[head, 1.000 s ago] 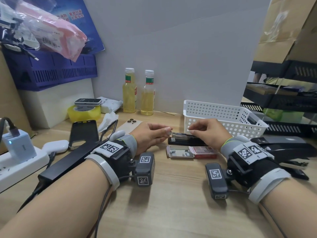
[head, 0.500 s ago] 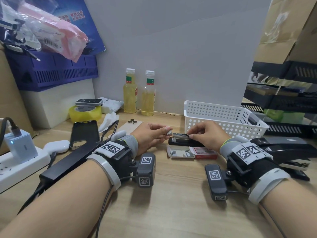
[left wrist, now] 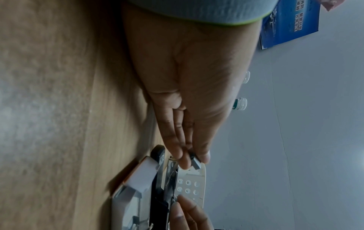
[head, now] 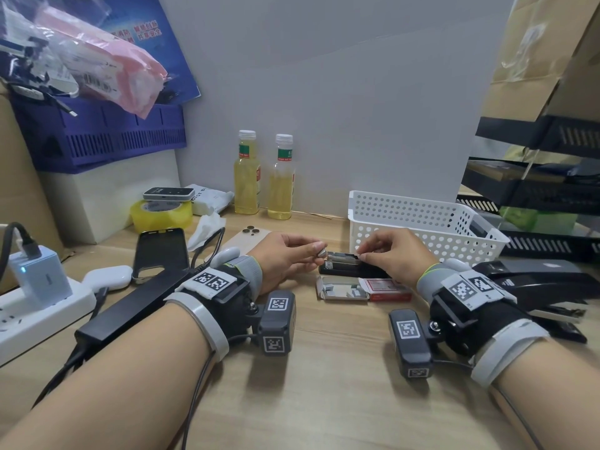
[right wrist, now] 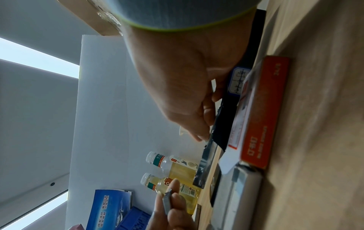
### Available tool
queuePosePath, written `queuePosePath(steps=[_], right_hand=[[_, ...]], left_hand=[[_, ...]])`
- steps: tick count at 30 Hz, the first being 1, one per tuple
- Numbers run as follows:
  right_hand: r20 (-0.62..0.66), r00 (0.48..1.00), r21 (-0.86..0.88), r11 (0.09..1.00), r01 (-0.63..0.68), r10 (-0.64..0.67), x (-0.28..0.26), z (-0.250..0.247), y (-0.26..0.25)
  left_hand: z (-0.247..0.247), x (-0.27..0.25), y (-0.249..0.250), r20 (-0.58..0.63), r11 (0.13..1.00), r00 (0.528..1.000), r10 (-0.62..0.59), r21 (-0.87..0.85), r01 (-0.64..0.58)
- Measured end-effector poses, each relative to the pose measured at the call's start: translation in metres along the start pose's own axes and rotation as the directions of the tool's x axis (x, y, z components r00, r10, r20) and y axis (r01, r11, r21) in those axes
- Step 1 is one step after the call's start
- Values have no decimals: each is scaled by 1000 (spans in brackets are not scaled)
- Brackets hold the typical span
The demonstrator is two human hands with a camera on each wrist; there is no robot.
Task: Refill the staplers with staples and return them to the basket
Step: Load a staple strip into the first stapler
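Observation:
A small black stapler (head: 349,267) lies on the desk in front of the white perforated basket (head: 422,222), its metal staple channel (right wrist: 206,161) exposed. My left hand (head: 292,254) pinches a short grey strip of staples (head: 321,253) (left wrist: 196,163) (right wrist: 166,200) just left of the channel's end. My right hand (head: 389,254) holds the stapler's top, fingertips (right wrist: 199,135) on the channel. An open red staple box (head: 386,289) with its tray (head: 341,289) sits just in front of the stapler.
A larger black stapler (head: 545,287) lies at the right. Two bottles of yellow liquid (head: 259,177) stand at the back wall. Phones (head: 160,254), a black bar (head: 136,303), an earbud case (head: 107,277), tape (head: 160,214) and a power strip (head: 39,306) crowd the left.
My left hand has lifted slightly with the staple strip near the channel's end. My right hand has shifted a little left along the stapler.

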State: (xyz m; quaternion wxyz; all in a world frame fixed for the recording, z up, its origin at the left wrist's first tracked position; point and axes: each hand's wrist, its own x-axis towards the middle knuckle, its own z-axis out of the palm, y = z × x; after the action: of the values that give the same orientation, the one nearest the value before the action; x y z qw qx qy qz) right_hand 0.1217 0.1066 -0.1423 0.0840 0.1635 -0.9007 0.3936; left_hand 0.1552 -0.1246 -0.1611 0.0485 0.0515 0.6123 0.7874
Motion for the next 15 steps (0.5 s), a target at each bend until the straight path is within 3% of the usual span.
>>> queuePosePath(steps=[8, 12, 15], right_hand=[[9, 998, -77, 996, -53, 54, -1, -1, -3], [-81, 997, -99, 995, 8, -16, -1, -1, -7], [-65, 998, -125, 992, -14, 5, 0, -1, -10]], left_hand=[[-1, 0, -1, 18, 1000, 1000, 8, -20, -8], [-1, 0, 0, 26, 998, 1000, -8, -63, 10], [-1, 0, 0, 20, 997, 1000, -13, -71, 15]])
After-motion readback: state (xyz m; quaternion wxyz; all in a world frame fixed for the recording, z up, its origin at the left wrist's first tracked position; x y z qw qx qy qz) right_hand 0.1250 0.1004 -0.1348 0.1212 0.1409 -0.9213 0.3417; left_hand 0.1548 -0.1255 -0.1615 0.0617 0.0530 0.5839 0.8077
